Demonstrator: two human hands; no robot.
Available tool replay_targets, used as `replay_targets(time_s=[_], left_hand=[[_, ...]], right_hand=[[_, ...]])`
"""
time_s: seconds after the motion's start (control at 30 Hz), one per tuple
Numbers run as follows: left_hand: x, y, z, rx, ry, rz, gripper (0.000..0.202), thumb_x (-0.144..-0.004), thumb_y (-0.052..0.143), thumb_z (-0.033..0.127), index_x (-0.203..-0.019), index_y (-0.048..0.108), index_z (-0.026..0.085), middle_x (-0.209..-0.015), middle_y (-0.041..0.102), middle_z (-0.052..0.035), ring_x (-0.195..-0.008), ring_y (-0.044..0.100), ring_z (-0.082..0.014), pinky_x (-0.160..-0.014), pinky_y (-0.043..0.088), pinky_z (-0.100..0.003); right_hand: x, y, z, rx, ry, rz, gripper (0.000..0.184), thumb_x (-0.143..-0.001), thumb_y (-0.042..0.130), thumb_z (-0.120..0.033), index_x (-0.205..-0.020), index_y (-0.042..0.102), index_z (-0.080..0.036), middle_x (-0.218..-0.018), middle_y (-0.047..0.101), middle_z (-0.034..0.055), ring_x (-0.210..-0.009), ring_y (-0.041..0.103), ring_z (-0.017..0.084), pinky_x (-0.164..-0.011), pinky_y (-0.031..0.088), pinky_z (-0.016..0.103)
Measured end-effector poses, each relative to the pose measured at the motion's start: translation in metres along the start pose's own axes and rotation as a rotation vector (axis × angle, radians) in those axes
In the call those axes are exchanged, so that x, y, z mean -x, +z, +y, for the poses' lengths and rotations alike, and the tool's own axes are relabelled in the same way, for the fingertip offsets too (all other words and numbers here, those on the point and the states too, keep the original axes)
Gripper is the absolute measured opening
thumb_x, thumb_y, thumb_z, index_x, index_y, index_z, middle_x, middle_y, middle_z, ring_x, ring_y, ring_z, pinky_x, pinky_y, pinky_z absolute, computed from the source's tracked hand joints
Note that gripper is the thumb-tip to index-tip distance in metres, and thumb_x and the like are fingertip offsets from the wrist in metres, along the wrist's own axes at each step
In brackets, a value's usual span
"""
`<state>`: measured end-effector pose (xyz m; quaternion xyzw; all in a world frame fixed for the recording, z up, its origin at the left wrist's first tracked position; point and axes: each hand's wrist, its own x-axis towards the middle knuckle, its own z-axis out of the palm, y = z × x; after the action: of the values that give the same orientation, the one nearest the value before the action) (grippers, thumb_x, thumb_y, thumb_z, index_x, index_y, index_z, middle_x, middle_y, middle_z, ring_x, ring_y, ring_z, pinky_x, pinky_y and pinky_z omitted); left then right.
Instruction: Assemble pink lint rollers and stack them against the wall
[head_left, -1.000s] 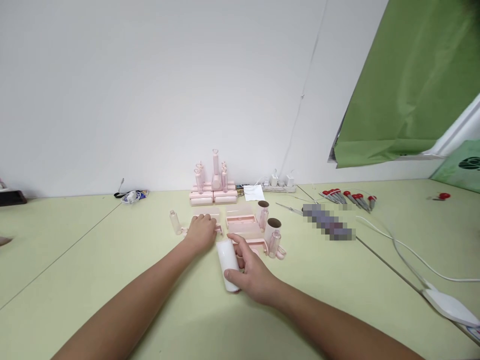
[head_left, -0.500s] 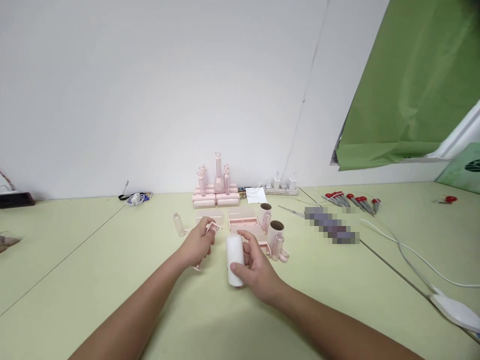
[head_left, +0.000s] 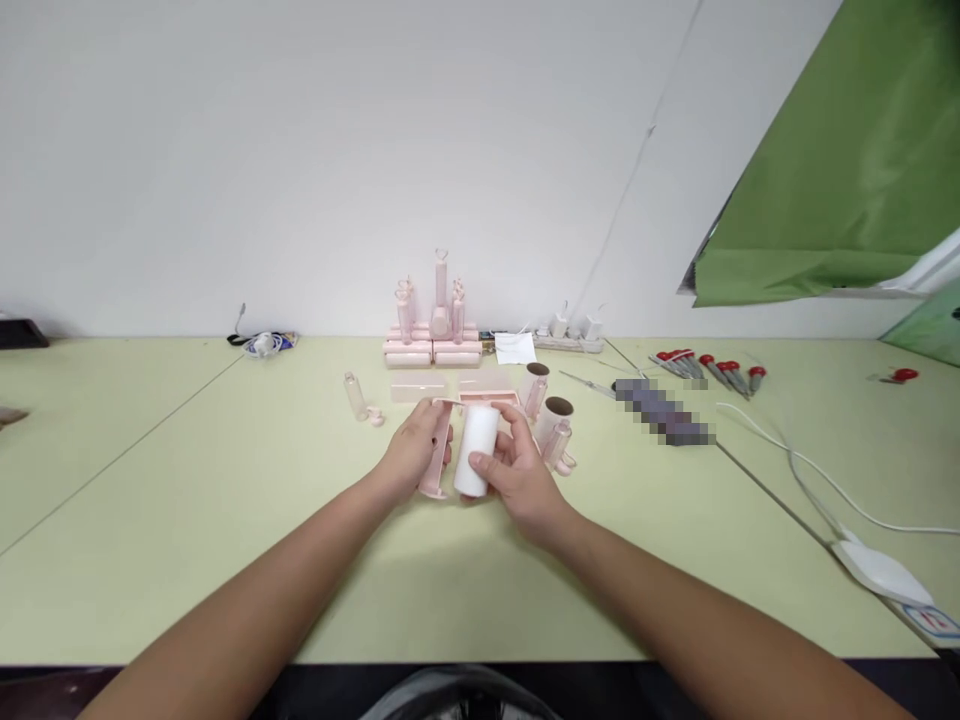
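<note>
My left hand (head_left: 411,446) is closed around a long pink plastic case half (head_left: 437,452), its hollow side turned to the right. My right hand (head_left: 523,480) grips a white roll (head_left: 477,452), thumb across its front. The roll stands tilted beside the case half, very near its open side; whether they touch I cannot tell. Just behind lies an open pink case (head_left: 489,398), partly hidden by the roll. To the right stand two white rolls with brown cores, the far roll (head_left: 537,370) and the near roll (head_left: 559,407), with clear pink tubes (head_left: 556,442) beside them.
Finished-looking pink cases (head_left: 433,354) and upright tubes are stacked by the wall. At the left lies a clear tube (head_left: 355,396) near a small pink cap (head_left: 376,416). Several red-ended tools (head_left: 726,372), a power strip (head_left: 570,343) and a white cable (head_left: 817,498) occupy the right side.
My left hand has turned the pink case half upright and brought it right, close to the roll. The white roll is now tilted. The view has dipped, showing the table's front edge.
</note>
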<state>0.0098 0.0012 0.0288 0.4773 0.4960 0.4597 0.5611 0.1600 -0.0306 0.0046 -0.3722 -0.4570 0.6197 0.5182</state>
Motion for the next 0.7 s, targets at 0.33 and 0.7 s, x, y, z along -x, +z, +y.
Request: replay_targets(time_s=[0.33, 0.7], left_hand=[[0.01, 0.012, 0.005, -0.02, 0.026, -0.017, 0.037, -0.095, 0.044, 0.045, -0.127, 0.052, 0.028, -0.07, 0.049, 0.0028, -0.056, 0.049, -0.0113, -0.052, 0.043, -0.021], [0.009, 0.02, 0.001, 0.112, 0.039, 0.027, 0.032, -0.097, 0.045, 0.037, -0.128, 0.046, 0.027, -0.066, 0.04, 0.0056, -0.05, 0.042, -0.0088, -0.048, 0.041, -0.018]], right_hand=[[0.001, 0.0, -0.005, -0.175, 0.068, 0.084, 0.075, -0.071, 0.082, -0.035, -0.128, 0.033, -0.038, -0.105, 0.064, -0.0009, -0.088, 0.069, 0.023, -0.072, 0.063, 0.049], [0.004, 0.003, -0.002, -0.039, 0.064, 0.062, 0.08, -0.071, 0.079, -0.04, -0.135, 0.03, -0.037, -0.121, 0.064, 0.0046, -0.096, 0.068, 0.025, -0.071, 0.062, 0.044]])
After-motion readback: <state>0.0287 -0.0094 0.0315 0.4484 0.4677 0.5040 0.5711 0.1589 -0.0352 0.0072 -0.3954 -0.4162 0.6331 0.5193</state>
